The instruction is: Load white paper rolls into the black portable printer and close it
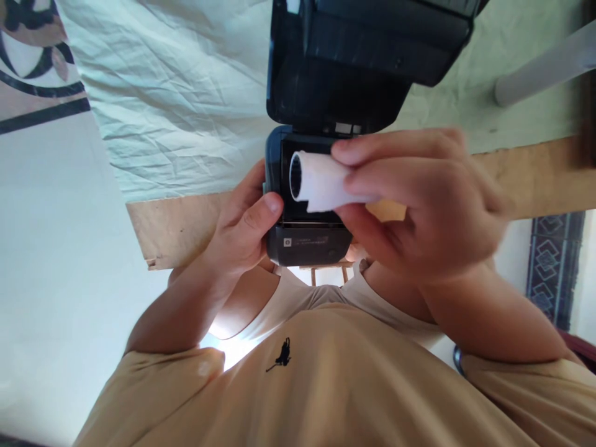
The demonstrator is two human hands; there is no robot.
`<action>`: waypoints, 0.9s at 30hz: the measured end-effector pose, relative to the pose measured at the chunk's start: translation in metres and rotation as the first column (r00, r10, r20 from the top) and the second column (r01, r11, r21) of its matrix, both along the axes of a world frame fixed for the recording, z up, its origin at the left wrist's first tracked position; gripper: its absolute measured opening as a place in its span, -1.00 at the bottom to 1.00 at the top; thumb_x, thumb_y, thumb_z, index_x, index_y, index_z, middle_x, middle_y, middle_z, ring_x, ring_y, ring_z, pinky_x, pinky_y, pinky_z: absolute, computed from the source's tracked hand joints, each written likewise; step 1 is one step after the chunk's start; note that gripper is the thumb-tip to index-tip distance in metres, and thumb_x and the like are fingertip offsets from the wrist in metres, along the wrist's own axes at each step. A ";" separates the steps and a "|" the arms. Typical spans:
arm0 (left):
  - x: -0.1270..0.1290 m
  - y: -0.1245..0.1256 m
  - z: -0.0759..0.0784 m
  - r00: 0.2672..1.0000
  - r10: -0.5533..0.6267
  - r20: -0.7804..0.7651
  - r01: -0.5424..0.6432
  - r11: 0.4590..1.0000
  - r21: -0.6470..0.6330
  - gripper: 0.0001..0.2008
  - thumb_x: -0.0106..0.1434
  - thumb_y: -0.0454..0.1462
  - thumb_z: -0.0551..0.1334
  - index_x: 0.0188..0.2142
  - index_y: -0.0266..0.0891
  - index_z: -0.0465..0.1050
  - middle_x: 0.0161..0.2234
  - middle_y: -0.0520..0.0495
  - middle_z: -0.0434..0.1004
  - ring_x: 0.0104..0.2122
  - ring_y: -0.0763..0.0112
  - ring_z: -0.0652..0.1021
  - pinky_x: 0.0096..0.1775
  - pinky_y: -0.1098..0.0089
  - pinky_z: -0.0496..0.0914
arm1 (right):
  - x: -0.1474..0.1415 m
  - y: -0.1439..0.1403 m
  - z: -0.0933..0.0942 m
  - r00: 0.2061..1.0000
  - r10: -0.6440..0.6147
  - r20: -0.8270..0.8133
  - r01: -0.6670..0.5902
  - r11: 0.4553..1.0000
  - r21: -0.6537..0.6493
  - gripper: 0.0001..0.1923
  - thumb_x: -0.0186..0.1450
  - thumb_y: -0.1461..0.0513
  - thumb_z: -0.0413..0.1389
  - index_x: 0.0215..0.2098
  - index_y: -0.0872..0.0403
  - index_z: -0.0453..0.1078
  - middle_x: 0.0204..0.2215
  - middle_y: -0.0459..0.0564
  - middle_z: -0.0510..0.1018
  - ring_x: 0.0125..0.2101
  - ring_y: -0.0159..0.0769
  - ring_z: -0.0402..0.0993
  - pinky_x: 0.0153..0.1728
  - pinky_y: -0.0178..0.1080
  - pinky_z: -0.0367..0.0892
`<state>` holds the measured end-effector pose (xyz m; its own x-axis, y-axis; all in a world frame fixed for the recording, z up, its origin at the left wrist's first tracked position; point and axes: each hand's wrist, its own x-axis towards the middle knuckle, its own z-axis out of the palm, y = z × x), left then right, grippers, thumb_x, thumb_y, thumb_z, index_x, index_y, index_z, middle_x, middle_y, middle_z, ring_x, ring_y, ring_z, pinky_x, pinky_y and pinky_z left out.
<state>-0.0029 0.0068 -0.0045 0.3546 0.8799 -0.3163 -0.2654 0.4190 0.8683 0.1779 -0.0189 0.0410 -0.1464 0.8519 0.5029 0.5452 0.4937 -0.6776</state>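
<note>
A small black receipt printer (274,245) is before me, its wide lid (335,68) swung up and away from me. My left hand (246,223) grips the printer's left side, the thumb on its rim. A small white paper roll (321,177) with a dark hollow core is pinched between the thumb and fingers of my right hand (423,198). The roll is over the printer's paper bay, with a loose paper edge hanging at its lower side. Whether the roll touches the bay cannot be made out.
A pale green cloth (177,93) covers much of the wooden table (177,230), whose bare front edge shows. A white tube-like object (544,65) is at the upper right. A stool (321,273) stands beyond my lap, and a patterned tile strip (552,267) lies at the right.
</note>
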 end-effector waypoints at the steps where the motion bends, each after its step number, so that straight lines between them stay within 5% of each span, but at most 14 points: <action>1: 0.003 0.003 0.001 1.000 0.000 -0.004 0.000 1.000 -0.003 -0.39 0.27 0.14 0.25 0.17 -0.14 0.41 -0.13 -0.11 0.62 0.03 0.14 0.63 -0.02 0.24 0.57 | -0.005 0.003 -0.002 0.998 -0.031 0.048 0.027 0.995 0.098 -0.82 0.28 0.31 0.21 -0.18 -0.06 0.38 -0.10 -0.26 0.68 -0.15 -0.34 0.65 -0.21 -0.19 0.44; 3: 0.005 0.006 0.002 1.000 0.004 -0.011 -0.004 1.000 0.002 -0.39 0.27 0.15 0.25 0.17 -0.13 0.40 -0.12 -0.11 0.62 0.05 0.14 0.62 -0.01 0.23 0.57 | -0.010 0.007 -0.007 0.991 -0.078 0.109 0.055 0.978 0.201 -0.83 0.29 0.36 0.18 -0.20 -0.02 0.37 -0.13 -0.20 0.69 -0.17 -0.32 0.67 -0.25 -0.18 0.42; 13: -0.024 -0.016 -0.007 0.995 -0.025 0.092 0.009 0.986 0.167 -0.62 0.36 -0.03 0.19 0.03 -0.19 0.48 -0.11 -0.12 0.60 0.05 0.18 0.60 -0.15 0.33 0.57 | -0.007 0.005 -0.013 0.987 -0.009 0.160 -0.027 0.975 0.221 -0.89 0.26 0.36 0.21 -0.28 0.04 0.42 -0.20 -0.17 0.70 -0.15 -0.26 0.66 -0.23 -0.15 0.42; 17: -0.016 -0.006 -0.014 0.997 0.037 0.067 -0.047 0.987 0.154 -0.44 0.28 0.13 0.26 0.06 -0.23 0.43 -0.14 -0.14 0.60 0.04 0.14 0.59 0.03 0.19 0.54 | -0.006 -0.001 -0.009 0.981 0.031 0.193 -0.070 0.977 0.199 -0.89 0.26 0.35 0.21 -0.29 0.02 0.43 -0.26 -0.16 0.68 -0.24 -0.28 0.62 -0.29 -0.15 0.42; 23: 0.001 -0.001 0.019 0.996 0.082 0.022 -0.083 0.995 0.053 -0.34 0.26 0.09 0.31 0.24 -0.14 0.29 -0.13 -0.12 0.60 0.07 0.12 0.56 0.03 0.20 0.50 | -0.001 -0.005 -0.010 0.936 0.196 0.293 -0.240 0.963 0.121 -0.84 0.25 0.23 0.26 -0.19 0.04 0.46 -0.22 -0.10 0.68 -0.18 -0.20 0.59 -0.24 -0.08 0.42; 27: -0.005 -0.006 0.026 0.995 0.098 0.007 -0.098 0.994 0.049 -0.26 0.19 0.02 0.38 0.28 -0.08 0.24 -0.10 -0.10 0.61 0.10 0.09 0.54 0.03 0.22 0.49 | -0.001 -0.001 -0.016 0.992 0.075 0.098 -0.089 0.984 0.155 -0.88 0.29 0.14 0.17 -0.23 -0.03 0.44 -0.26 -0.11 0.64 -0.24 -0.26 0.56 -0.23 -0.08 0.45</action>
<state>-0.0078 0.0007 0.0215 0.2668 0.9249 -0.2708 -0.3071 0.3479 0.8858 0.1773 -0.0199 0.0252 -0.2642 0.7456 0.6118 0.5544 0.6365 -0.5362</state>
